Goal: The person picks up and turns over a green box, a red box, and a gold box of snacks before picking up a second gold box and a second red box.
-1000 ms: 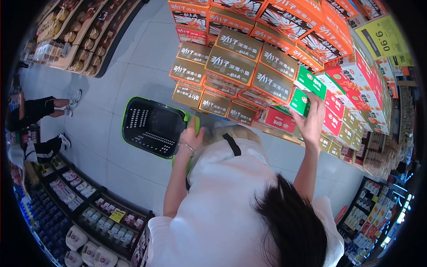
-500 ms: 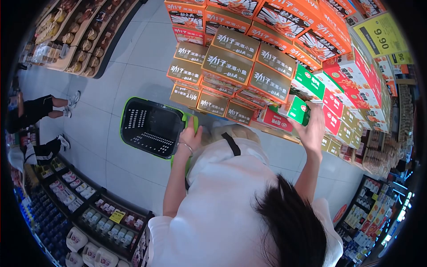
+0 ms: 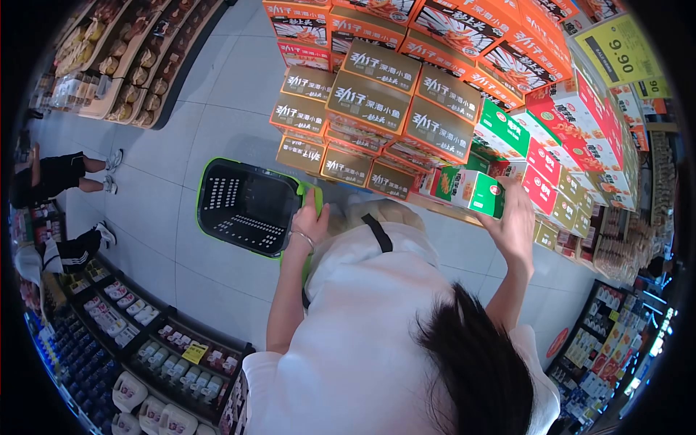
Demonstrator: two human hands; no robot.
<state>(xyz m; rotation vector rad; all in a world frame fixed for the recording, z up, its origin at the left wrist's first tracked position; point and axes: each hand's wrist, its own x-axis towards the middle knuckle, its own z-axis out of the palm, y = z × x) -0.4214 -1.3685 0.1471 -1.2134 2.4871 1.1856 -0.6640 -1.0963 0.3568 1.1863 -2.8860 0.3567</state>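
Observation:
My left hand [image 3: 309, 219] is closed round the green handle of a black shopping basket [image 3: 246, 206], whose inside shows only its slotted walls and floor. On the right, my right hand [image 3: 512, 221] grips a green and white box [image 3: 484, 194] at the front edge of the stacked boxes, with the fingers behind its right side and the thumb at its lower edge. Another green box [image 3: 445, 183] stands just left of it. Brown boxes [image 3: 368, 104] are piled further left, and red boxes [image 3: 540, 187] lie to the right.
Orange boxes [image 3: 457, 29] rise behind the brown ones, near a yellow price sign [image 3: 620, 56]. Shelves of packaged goods [image 3: 177, 362] curve along the lower left. At the far left, two people's legs [image 3: 90, 174] show. Another shelf [image 3: 134, 65] is at the upper left.
My right hand has moved slightly down and right with the green and white box. Green box sides now show where a red box front was. My left hand and the basket have barely moved.

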